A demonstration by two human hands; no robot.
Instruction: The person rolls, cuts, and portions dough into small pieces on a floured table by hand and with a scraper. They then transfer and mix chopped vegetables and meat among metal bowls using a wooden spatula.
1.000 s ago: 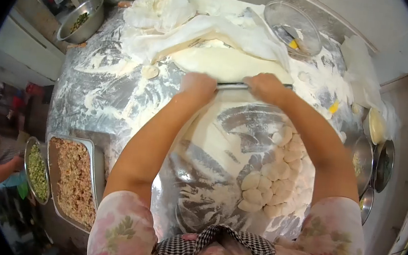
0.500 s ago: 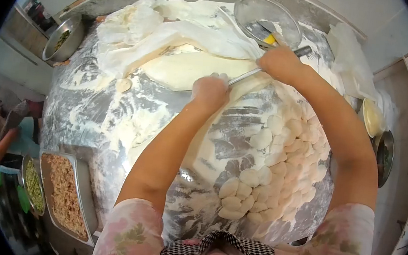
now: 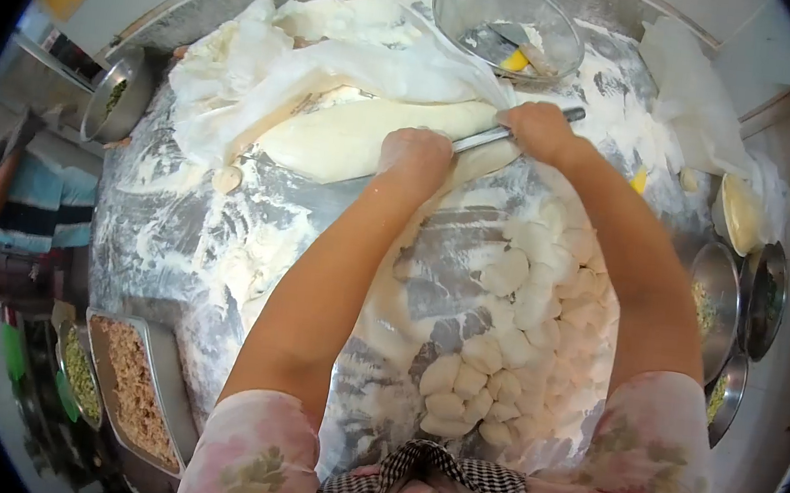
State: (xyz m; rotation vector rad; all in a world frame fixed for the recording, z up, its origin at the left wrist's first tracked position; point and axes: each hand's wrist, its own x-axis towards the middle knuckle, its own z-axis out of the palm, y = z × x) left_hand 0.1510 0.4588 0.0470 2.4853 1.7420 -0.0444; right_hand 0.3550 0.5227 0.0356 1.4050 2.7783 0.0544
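On the floured table (image 3: 139, 258), left hand (image 3: 416, 155) and right hand (image 3: 539, 132) grip the bar (image 3: 482, 140) in curled fingers; even pressure should best suit the dough (image 3: 324, 141) just beyond the left fingers.

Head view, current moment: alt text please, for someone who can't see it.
A person's left-hand grip and right-hand grip hold a metal bar across pale dough on a floury table. Dough pieces cluster nearer the person; a tray of chopped food sits lower left.
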